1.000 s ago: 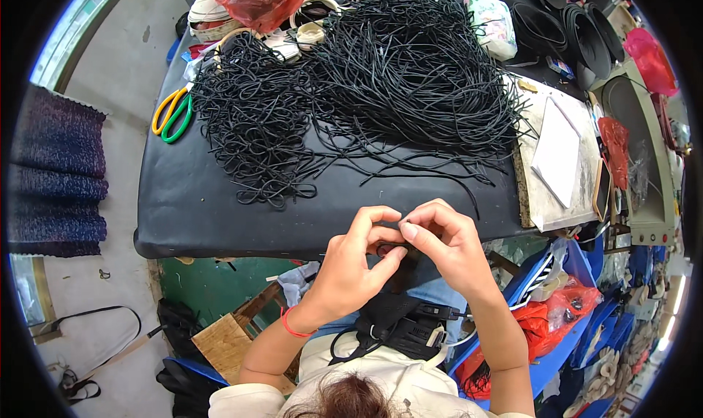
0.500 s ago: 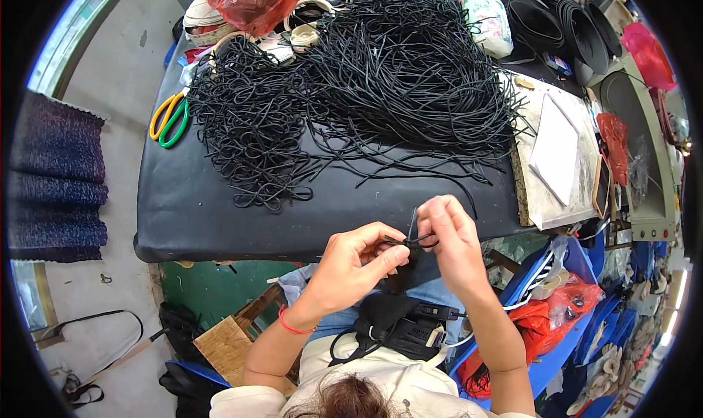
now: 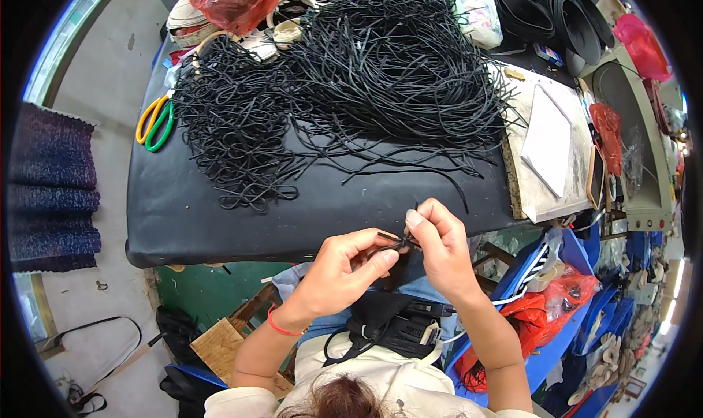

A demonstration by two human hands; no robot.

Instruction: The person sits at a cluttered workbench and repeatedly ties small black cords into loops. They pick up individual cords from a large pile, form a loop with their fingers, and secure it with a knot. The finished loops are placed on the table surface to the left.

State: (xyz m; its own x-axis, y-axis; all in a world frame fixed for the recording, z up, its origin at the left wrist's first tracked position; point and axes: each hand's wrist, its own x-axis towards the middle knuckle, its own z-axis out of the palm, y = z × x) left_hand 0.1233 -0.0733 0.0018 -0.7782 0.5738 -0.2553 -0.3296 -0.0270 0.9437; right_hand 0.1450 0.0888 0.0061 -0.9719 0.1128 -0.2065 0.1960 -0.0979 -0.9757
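Observation:
Both hands meet just in front of the table's near edge, pinching a thin black cord (image 3: pixel 401 241). My left hand (image 3: pixel 350 263) is closed, thumb and fingers on the cord, with a short end sticking out past its fingertips. Close beside it, my right hand (image 3: pixel 438 246) is closed too, its thumb and forefinger gripping the cord's other part. Whether the cord forms a knot between them is too small to tell. Beyond the hands lies a large heap of long black cords (image 3: pixel 395 74). Left of that heap, a pile of looped, knotted black cords (image 3: pixel 234 118) spreads over the table.
The black-covered table (image 3: pixel 198 231) ends just short of my lap. Scissors (image 3: pixel 155 121) with yellow and green handles lie at its left side. A worn board (image 3: pixel 520 176) with white sheets sits at the right. Below it stands a blue bin (image 3: pixel 545 370) holding red bags.
My right hand has come slightly down and closer to my left, and its cord end no longer stands up as far. The whole view has shifted a little leftward.

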